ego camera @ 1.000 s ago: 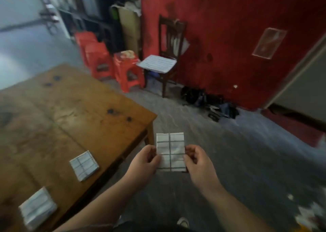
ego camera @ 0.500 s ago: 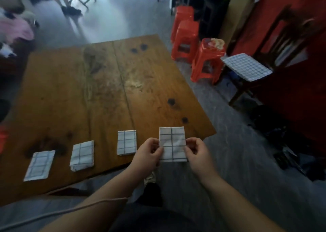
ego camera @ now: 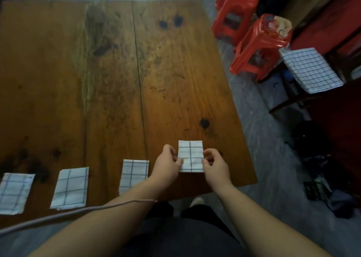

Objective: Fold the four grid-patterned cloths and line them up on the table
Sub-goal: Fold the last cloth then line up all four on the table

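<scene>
my left hand [ego camera: 166,166] and right hand [ego camera: 214,166] each pinch one side edge of the fourth folded cloth [ego camera: 190,152], fingers curled on it, above the table [ego camera: 175,71] near its right front corner. three folded cloths [ego camera: 71,187] lie in a row to the left along the near edge.
</scene>
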`<state>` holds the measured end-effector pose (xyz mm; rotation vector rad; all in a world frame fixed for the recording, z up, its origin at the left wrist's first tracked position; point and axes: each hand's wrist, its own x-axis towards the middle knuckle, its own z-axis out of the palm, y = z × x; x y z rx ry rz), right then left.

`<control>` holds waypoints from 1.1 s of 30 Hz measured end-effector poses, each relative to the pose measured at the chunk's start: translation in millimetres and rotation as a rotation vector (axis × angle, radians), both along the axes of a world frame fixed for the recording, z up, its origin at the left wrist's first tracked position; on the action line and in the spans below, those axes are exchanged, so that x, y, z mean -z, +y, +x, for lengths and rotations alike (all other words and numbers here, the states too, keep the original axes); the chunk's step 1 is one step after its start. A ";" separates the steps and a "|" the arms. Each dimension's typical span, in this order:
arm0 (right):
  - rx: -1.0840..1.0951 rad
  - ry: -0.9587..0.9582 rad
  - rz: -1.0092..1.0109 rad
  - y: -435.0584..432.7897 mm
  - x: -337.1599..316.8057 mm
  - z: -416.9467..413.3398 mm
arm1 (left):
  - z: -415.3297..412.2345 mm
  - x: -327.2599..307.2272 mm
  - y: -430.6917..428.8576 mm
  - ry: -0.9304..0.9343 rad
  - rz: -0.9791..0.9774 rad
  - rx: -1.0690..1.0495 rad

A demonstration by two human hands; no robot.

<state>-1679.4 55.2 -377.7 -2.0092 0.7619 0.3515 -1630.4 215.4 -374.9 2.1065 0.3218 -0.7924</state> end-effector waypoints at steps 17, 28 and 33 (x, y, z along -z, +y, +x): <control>-1.080 -0.124 -0.462 -55.6 36.2 11.6 | -9.6 32.2 -13.7 -0.359 0.420 0.804; -1.118 -0.118 -0.517 -53.8 40.8 6.4 | -21.9 46.9 -2.0 -0.336 0.422 0.717; -1.055 -0.132 -0.548 -58.3 43.8 5.4 | -32.1 47.3 -3.4 -0.401 0.358 0.688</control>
